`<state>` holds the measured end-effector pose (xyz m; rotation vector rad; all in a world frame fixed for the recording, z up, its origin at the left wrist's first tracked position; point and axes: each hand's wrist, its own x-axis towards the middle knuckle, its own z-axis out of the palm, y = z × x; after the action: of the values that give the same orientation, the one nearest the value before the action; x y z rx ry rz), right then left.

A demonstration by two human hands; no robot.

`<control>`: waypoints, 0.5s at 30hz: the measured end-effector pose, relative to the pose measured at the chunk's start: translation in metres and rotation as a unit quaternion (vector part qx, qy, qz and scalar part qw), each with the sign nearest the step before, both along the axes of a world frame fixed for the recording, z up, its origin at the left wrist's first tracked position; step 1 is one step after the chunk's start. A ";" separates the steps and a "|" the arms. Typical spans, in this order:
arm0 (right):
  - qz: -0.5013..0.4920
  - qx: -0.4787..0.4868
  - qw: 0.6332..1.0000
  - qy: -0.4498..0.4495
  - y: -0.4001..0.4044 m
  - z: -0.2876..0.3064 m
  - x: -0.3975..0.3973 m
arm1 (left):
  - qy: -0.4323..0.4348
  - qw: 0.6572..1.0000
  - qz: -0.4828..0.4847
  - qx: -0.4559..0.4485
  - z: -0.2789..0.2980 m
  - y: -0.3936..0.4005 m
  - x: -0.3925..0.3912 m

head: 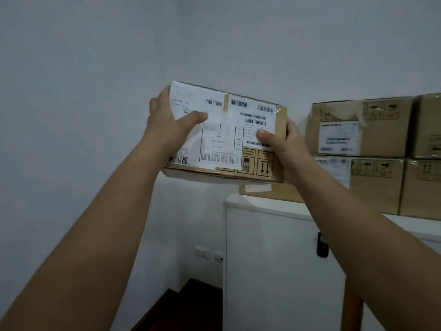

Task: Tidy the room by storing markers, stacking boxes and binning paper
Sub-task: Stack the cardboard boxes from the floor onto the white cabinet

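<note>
A brown cardboard box (229,139) covered with white shipping labels and barcodes is held up in front of me, tilted slightly. My left hand (167,125) grips its left end, thumb across the label. My right hand (284,149) grips its right end, thumb on the front face. The box hangs just above a flatter cardboard box (274,193) lying on the white cabinet (262,235); I cannot tell whether the two touch.
Several larger cardboard boxes (362,130) stand stacked in two layers on the cabinet top at the right. The cabinet door has a black handle (322,244). A pale wall is behind, with wall sockets (202,253) low down. Dark floor (181,304) shows at the bottom.
</note>
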<state>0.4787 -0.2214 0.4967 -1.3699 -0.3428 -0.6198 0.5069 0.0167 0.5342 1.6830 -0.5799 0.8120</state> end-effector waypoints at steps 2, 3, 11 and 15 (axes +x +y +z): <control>-0.019 0.010 1.000 -0.016 -0.008 0.010 0.001 | -0.028 1.000 0.010 -0.003 0.006 -0.012 -0.001; -0.025 0.011 0.999 -0.023 -0.012 0.015 0.002 | -0.042 0.999 0.013 -0.008 0.009 -0.018 0.001; -0.063 0.010 0.995 -0.083 -0.049 0.036 0.015 | -0.167 0.985 0.020 -0.020 0.022 -0.056 0.011; -0.063 0.050 0.992 -0.096 -0.058 0.037 0.019 | -0.191 0.980 0.043 0.022 0.047 -0.068 0.007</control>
<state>0.4974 -0.2797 0.5337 -1.2453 -0.3748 -0.8662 0.5143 -0.0514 0.5810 1.6094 -0.7952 1.2056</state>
